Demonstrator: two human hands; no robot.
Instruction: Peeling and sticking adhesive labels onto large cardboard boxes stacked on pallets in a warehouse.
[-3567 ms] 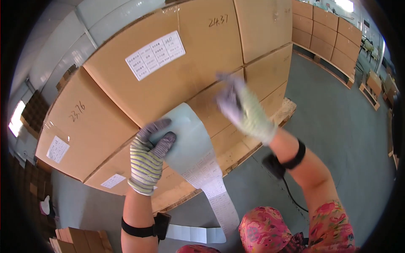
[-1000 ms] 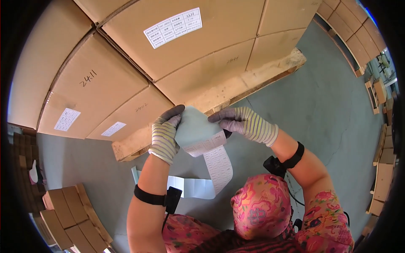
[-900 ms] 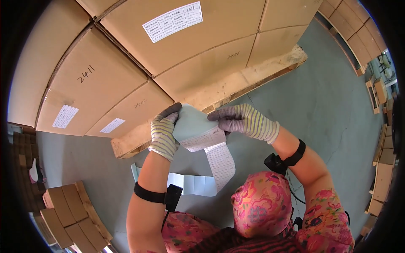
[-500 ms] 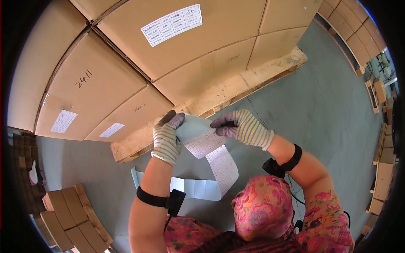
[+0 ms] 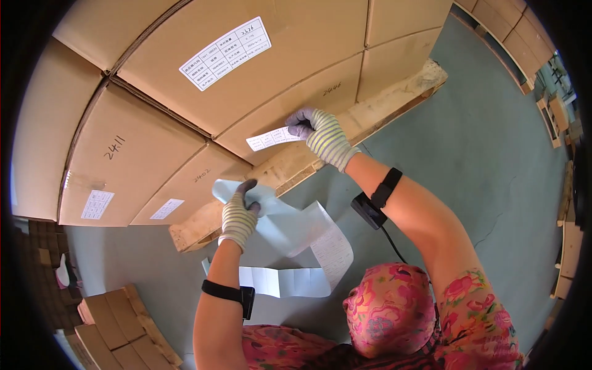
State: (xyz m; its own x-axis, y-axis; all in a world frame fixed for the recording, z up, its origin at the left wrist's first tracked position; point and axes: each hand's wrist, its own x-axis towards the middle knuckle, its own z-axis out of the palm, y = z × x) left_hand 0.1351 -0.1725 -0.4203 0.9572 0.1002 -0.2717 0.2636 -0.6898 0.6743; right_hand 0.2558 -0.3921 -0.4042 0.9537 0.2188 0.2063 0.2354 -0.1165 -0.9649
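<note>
Cartons (image 5: 265, 122) stand on a wooden pallet (image 5: 394, 102) (grey floor (image 5: 468, 166) beneath).

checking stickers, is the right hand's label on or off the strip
Off: the right hand holds the label, visibly apart from the strip in the left hand.

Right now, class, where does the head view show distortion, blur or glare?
In the head view, edges of the large carton bow and black rims the frame; in that view, the label strip at the left hand looks smeared, perhaps by motion, its lower stretch brightly lit; there, the right hand looks crisper.
</note>
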